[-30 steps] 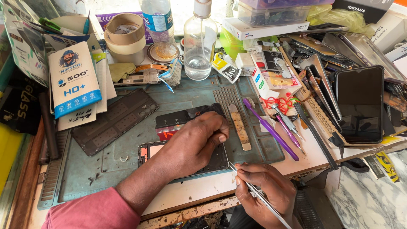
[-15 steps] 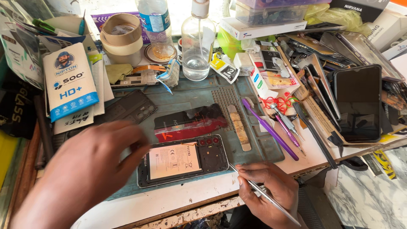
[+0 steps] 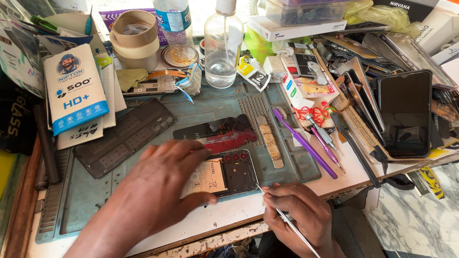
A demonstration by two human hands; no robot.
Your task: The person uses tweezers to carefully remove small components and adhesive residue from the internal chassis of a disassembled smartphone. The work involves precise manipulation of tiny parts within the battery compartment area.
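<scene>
A phone with its back off lies on the teal work mat near the table's front edge, its battery and camera lenses showing. My left hand covers the phone's left half, fingers over the top edge and thumb along the lower edge. My right hand is below the phone's right end and pinches thin metal tweezers. Their tip points at the phone's lower right corner.
A dark back cover and a red-black panel lie on the mat behind the phone. To the right are a purple pry tool, a screwdriver and a black phone. A glass bottle, tape rolls and boxes crowd the back.
My left hand lifted off the phone and swung left, uncovering it, then came back down onto its left half. My right hand with the tweezers barely moved.
</scene>
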